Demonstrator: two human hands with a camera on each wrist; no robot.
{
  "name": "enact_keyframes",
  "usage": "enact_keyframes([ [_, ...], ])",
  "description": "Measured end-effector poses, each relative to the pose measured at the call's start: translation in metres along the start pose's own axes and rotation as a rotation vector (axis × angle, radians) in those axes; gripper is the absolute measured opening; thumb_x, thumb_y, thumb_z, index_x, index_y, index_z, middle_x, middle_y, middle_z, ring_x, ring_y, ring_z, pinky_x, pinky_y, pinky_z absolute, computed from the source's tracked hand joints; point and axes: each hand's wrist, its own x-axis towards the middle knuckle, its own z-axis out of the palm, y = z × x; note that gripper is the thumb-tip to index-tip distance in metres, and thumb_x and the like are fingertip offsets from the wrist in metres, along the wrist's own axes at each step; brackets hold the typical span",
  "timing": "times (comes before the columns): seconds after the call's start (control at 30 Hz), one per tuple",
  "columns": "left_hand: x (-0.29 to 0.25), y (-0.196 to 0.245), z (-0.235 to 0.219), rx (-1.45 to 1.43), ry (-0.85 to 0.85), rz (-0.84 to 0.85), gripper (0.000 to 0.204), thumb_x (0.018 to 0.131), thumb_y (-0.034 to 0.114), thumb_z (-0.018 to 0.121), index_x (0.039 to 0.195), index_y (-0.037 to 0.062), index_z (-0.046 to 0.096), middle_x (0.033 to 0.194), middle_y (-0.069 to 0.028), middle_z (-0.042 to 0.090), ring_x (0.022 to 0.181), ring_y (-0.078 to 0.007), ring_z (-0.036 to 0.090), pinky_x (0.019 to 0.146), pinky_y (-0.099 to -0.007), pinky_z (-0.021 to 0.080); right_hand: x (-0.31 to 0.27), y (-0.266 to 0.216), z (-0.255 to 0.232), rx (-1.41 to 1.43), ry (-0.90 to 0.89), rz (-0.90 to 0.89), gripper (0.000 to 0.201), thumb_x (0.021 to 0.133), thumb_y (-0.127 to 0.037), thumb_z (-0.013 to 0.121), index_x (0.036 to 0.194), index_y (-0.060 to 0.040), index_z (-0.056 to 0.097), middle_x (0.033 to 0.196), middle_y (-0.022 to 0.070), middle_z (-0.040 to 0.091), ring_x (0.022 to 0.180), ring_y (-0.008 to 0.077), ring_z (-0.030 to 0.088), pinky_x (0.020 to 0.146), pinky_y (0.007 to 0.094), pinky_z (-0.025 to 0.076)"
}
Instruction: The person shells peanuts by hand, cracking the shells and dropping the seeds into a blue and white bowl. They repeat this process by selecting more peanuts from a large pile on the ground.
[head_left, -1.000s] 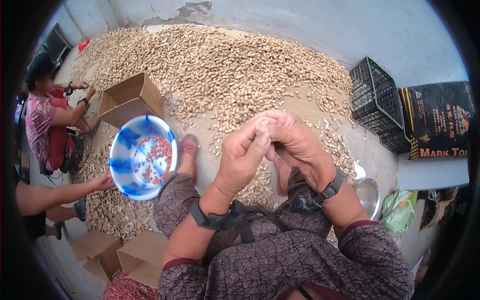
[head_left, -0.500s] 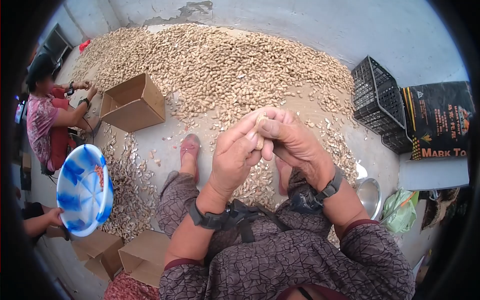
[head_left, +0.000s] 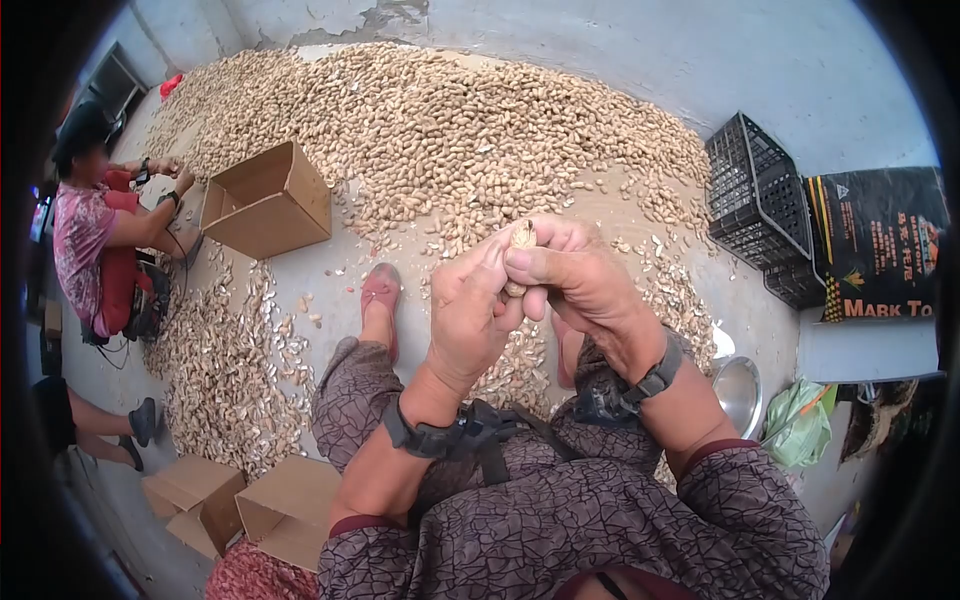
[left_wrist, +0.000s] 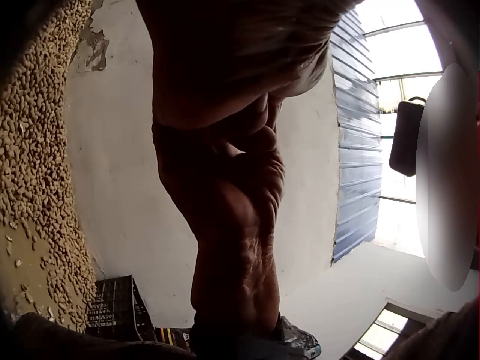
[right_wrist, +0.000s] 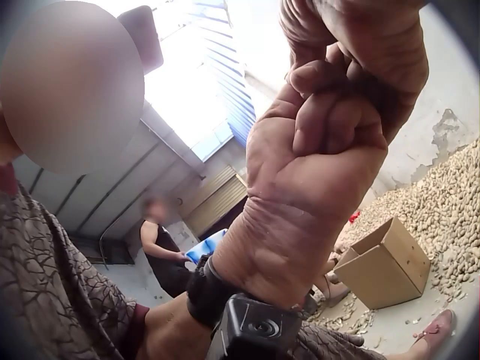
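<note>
A peanut (head_left: 523, 236) in its pale shell sits between the fingertips of both hands, in front of the lap. A dark gap shows at its upper end. My left hand (head_left: 472, 312) pinches it from the left, fingers curled. From the other side my right hand (head_left: 592, 285) grips it, the thumb lying across the shell. In the left wrist view the right hand (left_wrist: 225, 195) is a dark shape below the left. The right wrist view shows the left hand's curled fingers (right_wrist: 337, 124) against the right hand; the peanut is hidden there.
A large peanut heap (head_left: 440, 130) lies along the wall. Empty shells (head_left: 235, 380) cover the floor at left. Around stand a cardboard box (head_left: 268, 205), black crates (head_left: 755, 195) and a metal bowl (head_left: 738, 395). One person (head_left: 90, 230) squats at left; another (right_wrist: 161, 255) holds a blue-white basin (right_wrist: 206, 246).
The blue-white basin, carried by another person, has moved left out of the head view. The peanut came into sight between the fingertips, and a dark gap now shows in its shell.
</note>
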Motion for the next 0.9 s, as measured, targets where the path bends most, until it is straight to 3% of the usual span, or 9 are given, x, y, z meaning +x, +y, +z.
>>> enact_keyframes([
  [0.07, 0.003, -0.005, -0.002, -0.299, 0.052, -0.069, 0.033, 0.091, 0.020, 0.039, 0.107, -0.0050, 0.053, 0.063, 0.0014, 0.049, 0.049, -0.0014, 0.037, 0.043, -0.0147, 0.026, 0.005, 0.004, 0.000, -0.036, 0.016, -0.013, 0.021, 0.079, -0.018, 0.063, 0.079, 0.0020, 0.058, 0.070, 0.0060, 0.060, 0.054, 0.0065, 0.054, 0.049, 0.0172, 0.043],
  [0.2, 0.009, -0.003, -0.003, -0.395, -0.014, -0.050, 0.031, 0.093, 0.021, 0.038, 0.104, -0.0036, 0.053, 0.064, 0.0011, 0.049, 0.053, -0.0020, 0.039, 0.045, -0.0151, 0.028, 0.006, 0.006, 0.004, -0.056, 0.042, -0.080, 0.021, 0.080, -0.018, 0.062, 0.085, 0.0025, 0.060, 0.073, 0.0037, 0.060, 0.059, 0.0049, 0.053, 0.054, 0.0181, 0.043],
  [0.27, 0.010, 0.001, 0.002, -0.236, 0.154, -0.002, 0.030, 0.093, 0.019, 0.037, 0.108, -0.0028, 0.050, 0.065, 0.0015, 0.047, 0.054, -0.0024, 0.039, 0.046, -0.0158, 0.030, 0.006, 0.004, 0.004, -0.266, 0.236, -0.217, 0.022, 0.081, -0.018, 0.061, 0.091, 0.0018, 0.062, 0.073, 0.0001, 0.058, 0.061, 0.0034, 0.050, 0.055, 0.0168, 0.041],
  [0.37, 0.009, 0.003, 0.001, -0.134, 0.118, 0.024, 0.028, 0.093, 0.017, 0.036, 0.109, -0.0015, 0.050, 0.065, 0.0024, 0.045, 0.054, -0.0023, 0.038, 0.047, -0.0166, 0.031, 0.002, -0.008, 0.002, -0.363, 0.254, -0.104, 0.024, 0.080, -0.018, 0.061, 0.095, 0.0011, 0.062, 0.070, -0.0024, 0.056, 0.061, 0.0025, 0.048, 0.054, 0.0161, 0.038],
  [0.53, 0.010, 0.001, -0.001, 0.063, 0.107, 0.059, 0.028, 0.092, 0.014, 0.036, 0.111, -0.0011, 0.049, 0.062, 0.0037, 0.042, 0.053, -0.0024, 0.037, 0.047, -0.0174, 0.030, 0.004, -0.006, -0.003, -0.334, 0.258, -0.095, 0.022, 0.079, -0.019, 0.062, 0.091, 0.0001, 0.063, 0.065, -0.0014, 0.055, 0.056, 0.0027, 0.047, 0.046, 0.0158, 0.036],
  [0.7, 0.010, 0.004, -0.003, 0.179, 0.127, 0.025, 0.026, 0.091, 0.012, 0.038, 0.106, -0.0015, 0.054, 0.061, 0.0031, 0.046, 0.054, -0.0029, 0.039, 0.049, -0.0176, 0.032, 0.004, -0.006, -0.003, -0.307, 0.256, -0.071, 0.019, 0.079, -0.015, 0.061, 0.088, 0.0014, 0.061, 0.066, 0.0019, 0.057, 0.056, 0.0046, 0.052, 0.046, 0.0166, 0.043],
  [0.77, 0.010, 0.000, -0.002, 0.330, 0.122, 0.158, 0.023, 0.089, 0.010, 0.041, 0.102, -0.0013, 0.057, 0.063, 0.0020, 0.049, 0.055, -0.0032, 0.041, 0.050, -0.0181, 0.035, 0.005, -0.006, -0.002, -0.285, 0.246, -0.093, 0.019, 0.078, -0.014, 0.060, 0.089, 0.0024, 0.061, 0.068, 0.0029, 0.058, 0.057, 0.0053, 0.053, 0.047, 0.0171, 0.044],
  [0.9, 0.008, 0.000, -0.003, 0.450, 0.142, 0.169, 0.021, 0.088, 0.008, 0.043, 0.100, -0.0012, 0.057, 0.064, 0.0001, 0.052, 0.056, -0.0048, 0.045, 0.051, -0.0200, 0.038, 0.005, -0.006, -0.003, -0.219, 0.204, -0.110, 0.020, 0.078, -0.010, 0.058, 0.090, 0.0049, 0.059, 0.072, 0.0056, 0.059, 0.060, 0.0073, 0.055, 0.049, 0.0181, 0.047],
])
